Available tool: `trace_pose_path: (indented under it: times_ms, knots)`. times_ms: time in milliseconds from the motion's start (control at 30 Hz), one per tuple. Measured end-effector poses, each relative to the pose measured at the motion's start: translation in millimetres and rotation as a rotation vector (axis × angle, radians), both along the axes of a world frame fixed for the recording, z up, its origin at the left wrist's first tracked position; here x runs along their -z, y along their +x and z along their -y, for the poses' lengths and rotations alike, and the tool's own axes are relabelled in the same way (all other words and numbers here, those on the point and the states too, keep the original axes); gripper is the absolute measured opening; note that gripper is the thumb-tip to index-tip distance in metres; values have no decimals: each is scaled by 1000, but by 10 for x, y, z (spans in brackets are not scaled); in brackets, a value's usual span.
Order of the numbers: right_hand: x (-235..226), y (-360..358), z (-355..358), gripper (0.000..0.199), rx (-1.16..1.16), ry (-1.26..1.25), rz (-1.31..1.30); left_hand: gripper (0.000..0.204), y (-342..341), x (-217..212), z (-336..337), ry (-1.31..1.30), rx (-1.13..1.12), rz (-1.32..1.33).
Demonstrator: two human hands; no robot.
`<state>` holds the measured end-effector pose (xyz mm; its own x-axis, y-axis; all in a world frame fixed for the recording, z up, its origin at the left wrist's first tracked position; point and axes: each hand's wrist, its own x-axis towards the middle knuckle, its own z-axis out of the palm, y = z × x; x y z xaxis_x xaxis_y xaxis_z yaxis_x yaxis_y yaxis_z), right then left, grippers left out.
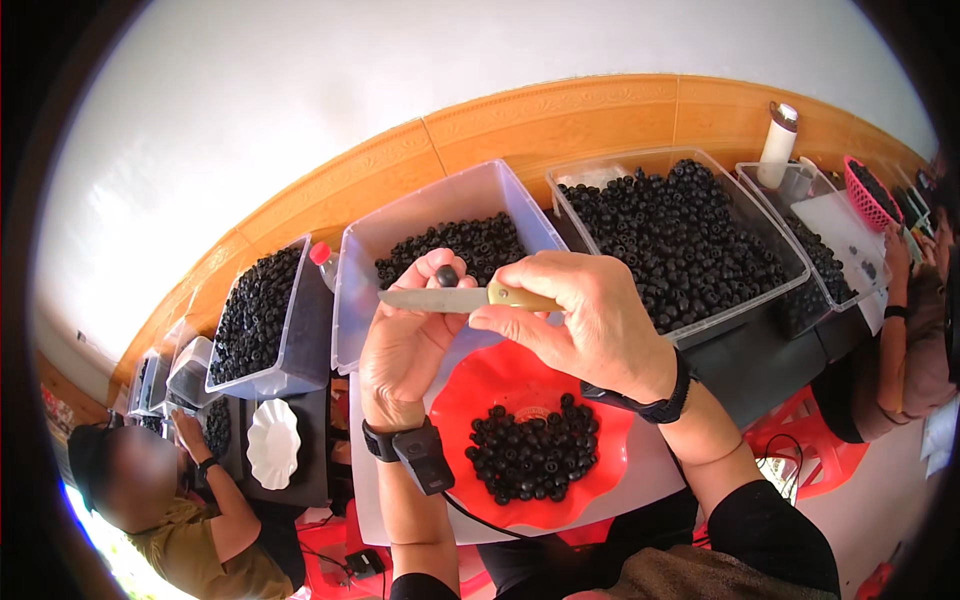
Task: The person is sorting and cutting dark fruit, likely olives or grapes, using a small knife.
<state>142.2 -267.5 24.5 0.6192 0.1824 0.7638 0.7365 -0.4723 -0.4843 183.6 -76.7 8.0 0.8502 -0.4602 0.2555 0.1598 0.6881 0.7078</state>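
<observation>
My left hand (398,352), palm turned up, pinches a small rounded black piece (447,276) at its fingertips. A knife (425,300) with a yellowish handle is gripped in my right hand (622,325). Its blade points left and lies across the front of my left fingers, just below the piece. Under both hands stands a red bowl (612,455) with a wavy rim. Several similar black pieces (535,452), some showing a hole, lie heaped in it. What kind of pieces they are, I cannot tell.
Behind my hands, a bluish tub (400,222) and a larger clear tub (738,312) hold more black pieces. Another full tub (307,345) stands left, near a white wavy dish (273,445). People work at both sides. A white bottle (777,145) stands at the far right.
</observation>
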Motion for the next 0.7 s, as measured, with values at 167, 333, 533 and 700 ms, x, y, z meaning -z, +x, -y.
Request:
trace_pose_path:
  times_ms: [167, 333, 533, 700]
  knots:
    - [17, 16, 0, 23, 47, -54, 58, 32, 100, 20, -50, -31, 94, 76]
    - [31, 41, -34, 25, 84, -26, 60, 35, 164, 73, -96, -55, 142, 73]
    - [35, 59, -6, 25, 107, -33, 63, 33, 204, 78, -74, -35, 148, 51]
    - [42, 60, -13, 24, 131, -55, 92, 28, 221, 68, -86, -50, 208, 48]
